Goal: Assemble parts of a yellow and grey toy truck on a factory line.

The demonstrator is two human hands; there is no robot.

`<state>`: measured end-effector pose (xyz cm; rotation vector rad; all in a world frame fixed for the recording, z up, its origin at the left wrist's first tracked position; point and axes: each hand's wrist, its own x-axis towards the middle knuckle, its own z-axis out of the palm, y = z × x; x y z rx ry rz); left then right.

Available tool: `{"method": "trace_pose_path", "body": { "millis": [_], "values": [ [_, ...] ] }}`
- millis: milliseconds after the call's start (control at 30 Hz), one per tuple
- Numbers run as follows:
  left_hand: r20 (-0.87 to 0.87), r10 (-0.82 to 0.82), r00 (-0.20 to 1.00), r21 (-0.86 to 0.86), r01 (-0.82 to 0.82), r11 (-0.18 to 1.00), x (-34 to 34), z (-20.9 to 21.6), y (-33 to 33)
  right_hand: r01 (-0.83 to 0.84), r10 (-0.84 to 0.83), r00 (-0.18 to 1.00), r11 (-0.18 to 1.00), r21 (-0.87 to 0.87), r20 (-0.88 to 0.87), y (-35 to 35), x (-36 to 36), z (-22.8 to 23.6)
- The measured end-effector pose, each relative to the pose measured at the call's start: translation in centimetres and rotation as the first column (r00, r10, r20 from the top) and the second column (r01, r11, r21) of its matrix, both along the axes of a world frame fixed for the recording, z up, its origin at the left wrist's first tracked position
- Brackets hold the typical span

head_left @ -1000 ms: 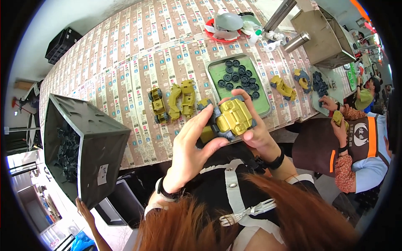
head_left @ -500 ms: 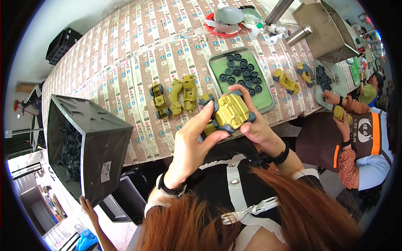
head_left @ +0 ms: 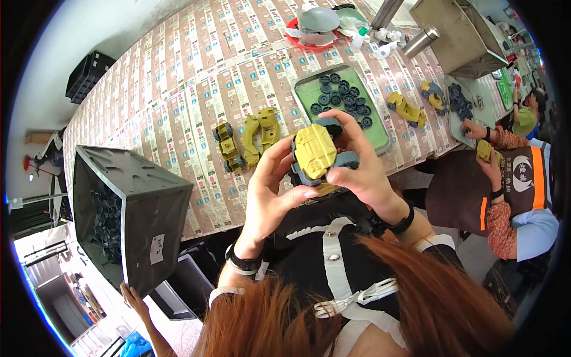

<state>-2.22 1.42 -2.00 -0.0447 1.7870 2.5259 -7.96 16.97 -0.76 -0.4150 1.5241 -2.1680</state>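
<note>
At the counter (head_left: 178,113), a toy vehicle (head_left: 313,149) is being pinched between left grip (head_left: 263,189) and right grip (head_left: 370,175). Wheel-fitting, seemingly, is demanding pressure.

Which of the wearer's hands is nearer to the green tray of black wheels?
Right: the right hand overlaps the near end of the green tray in view; the left hand is farther off, to its lower left.

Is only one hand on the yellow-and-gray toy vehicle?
No, the left hand and the right hand both hold the yellow-and-gray toy vehicle.
</note>
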Motion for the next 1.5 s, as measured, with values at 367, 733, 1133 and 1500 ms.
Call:
{"method": "trace_pose_path", "body": {
  "millis": [367, 733, 1133, 1500],
  "values": [
    [0.03, -0.07, 0.997, 0.279, 0.059, 0.959, 0.1, -0.1, -0.2, -0.185, 0.187, 0.979, 0.982, 0.027, -0.084, 0.4, -0.9, 1.1],
    [0.254, 0.016, 0.967, 0.385, -0.116, 0.916, -0.6, -0.9, 0.3, -0.024, 0.037, 0.991, 0.994, -0.105, 0.126, -0.5, -1.4, -3.5],
    [0.083, 0.052, 0.995, 0.092, -0.059, 0.994, 0.6, 2.2, 1.2, -0.206, 0.321, 0.921, 0.883, -0.422, 0.223, 0.6, -0.9, -1.9],
    [0.033, 0.105, 0.994, -0.012, -0.104, 0.994, 1.5, 3.2, 1.6, -0.22, 0.311, 0.942, 0.854, -0.471, 0.124, 0.5, -0.4, -2.8]
  ]
}}
